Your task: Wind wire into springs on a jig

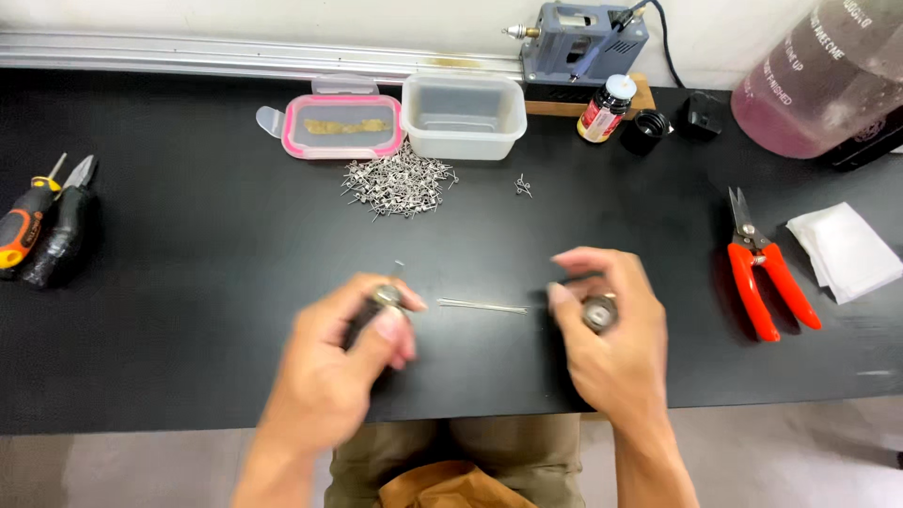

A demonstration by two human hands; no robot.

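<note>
Near the bench's front edge, the left hand (353,353) gripped a small metal part (387,295) (blurred); the right hand (611,329) clasped a round metal piece (599,311), 1 thin rod (482,306) lying between.

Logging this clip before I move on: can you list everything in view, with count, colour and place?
wire coils: one pile, silver, table centre back
stray coil: one, silver, right of the pile
straight wire: one, silver, between the hands
box lid: one, pink rim, back left of the pile
plastic box: one, clear, beside the lid
snips: one, red handles, right
white cloth: one, far right
small bottle: one, dark, white cap, back
large jug: one, pink liquid, back right
screwdriver: one, orange and black, far left
table: one, black
left hand: holds a small metal part, blurred
right hand: holds a small round metal part
</note>
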